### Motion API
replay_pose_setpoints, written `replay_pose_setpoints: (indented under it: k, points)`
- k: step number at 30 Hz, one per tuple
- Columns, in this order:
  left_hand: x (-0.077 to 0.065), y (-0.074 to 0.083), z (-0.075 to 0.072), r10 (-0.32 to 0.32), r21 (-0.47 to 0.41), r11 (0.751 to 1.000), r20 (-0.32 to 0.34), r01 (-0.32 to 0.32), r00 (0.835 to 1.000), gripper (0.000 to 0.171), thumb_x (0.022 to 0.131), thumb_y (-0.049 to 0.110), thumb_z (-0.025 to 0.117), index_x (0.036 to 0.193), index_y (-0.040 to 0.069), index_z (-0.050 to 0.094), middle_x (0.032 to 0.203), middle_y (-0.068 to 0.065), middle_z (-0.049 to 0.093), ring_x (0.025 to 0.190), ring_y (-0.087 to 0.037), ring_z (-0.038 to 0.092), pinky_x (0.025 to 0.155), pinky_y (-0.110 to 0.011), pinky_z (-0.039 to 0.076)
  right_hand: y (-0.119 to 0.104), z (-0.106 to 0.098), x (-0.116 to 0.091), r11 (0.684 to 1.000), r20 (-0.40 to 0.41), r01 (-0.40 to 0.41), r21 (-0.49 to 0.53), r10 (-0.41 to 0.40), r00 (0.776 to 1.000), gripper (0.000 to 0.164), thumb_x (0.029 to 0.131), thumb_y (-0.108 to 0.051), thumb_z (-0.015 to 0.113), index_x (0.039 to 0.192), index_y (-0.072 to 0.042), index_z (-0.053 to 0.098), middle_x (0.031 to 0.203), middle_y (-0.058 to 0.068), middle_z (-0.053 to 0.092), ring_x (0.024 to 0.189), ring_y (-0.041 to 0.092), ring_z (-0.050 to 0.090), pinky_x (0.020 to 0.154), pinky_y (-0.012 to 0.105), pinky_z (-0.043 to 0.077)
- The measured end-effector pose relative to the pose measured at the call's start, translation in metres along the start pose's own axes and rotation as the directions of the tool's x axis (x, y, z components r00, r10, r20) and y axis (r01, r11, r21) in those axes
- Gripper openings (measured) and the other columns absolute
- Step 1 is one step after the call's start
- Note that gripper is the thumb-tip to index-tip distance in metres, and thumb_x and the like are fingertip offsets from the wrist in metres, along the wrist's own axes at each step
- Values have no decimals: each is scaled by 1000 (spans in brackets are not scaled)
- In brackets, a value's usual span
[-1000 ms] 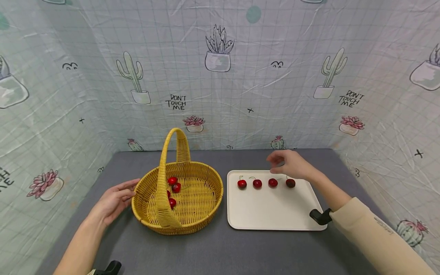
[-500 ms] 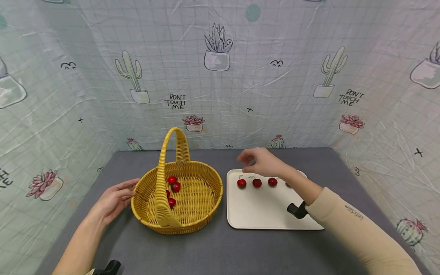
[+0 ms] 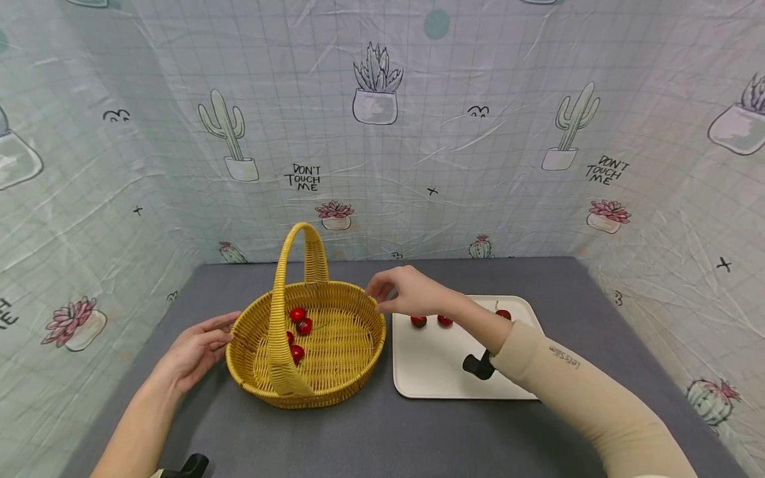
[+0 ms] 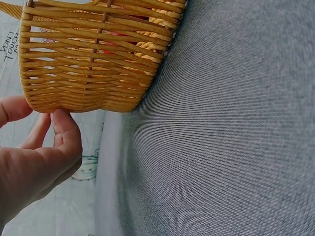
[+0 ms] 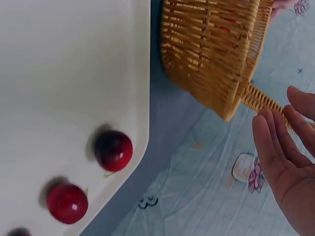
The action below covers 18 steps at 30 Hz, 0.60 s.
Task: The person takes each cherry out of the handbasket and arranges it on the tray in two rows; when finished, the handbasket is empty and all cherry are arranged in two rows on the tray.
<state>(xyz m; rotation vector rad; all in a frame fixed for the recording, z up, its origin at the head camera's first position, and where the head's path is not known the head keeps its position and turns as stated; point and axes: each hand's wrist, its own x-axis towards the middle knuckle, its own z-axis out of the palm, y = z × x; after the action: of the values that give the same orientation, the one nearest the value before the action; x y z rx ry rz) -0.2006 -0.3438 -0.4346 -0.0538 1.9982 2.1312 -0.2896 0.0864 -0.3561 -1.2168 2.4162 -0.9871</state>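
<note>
Cherries lie in the yellow wicker basket and on the white tray; my right hand hovers near the basket's rim, fingers released, while my left hand touches its opposite side, fingers relaxed.

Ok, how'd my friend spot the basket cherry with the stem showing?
Find the yellow basket. Inside, red cherries show beside its tall handle. Choose the second cherry from the back; unlike its neighbours, it shows a thin stem pointing right.
</note>
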Motion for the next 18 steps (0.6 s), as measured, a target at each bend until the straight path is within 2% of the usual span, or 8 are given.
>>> replay_pose_setpoints:
  k: [7,18]
  points:
    - [0,0,0,1,-5,1000,3,-1,1000,69,105,1,54,160,-11,14,122,11,61,111,-5,63,90,-25,54,-10,25,19,998,57,60,-37,-58,997,27,95,-7,75,122,-5,71,113,7,71,96,12,67,83,24,54]
    - [-1,0,0,7,-35,999,14,-7,1000,69,104,0,54,160,-11,14,121,13,63,111,-5,63,91,-25,54,-20,71,52,993,150,119,-27,-114,982,27,94,-6,75,120,0,70,110,12,71,94,9,65,84,21,52]
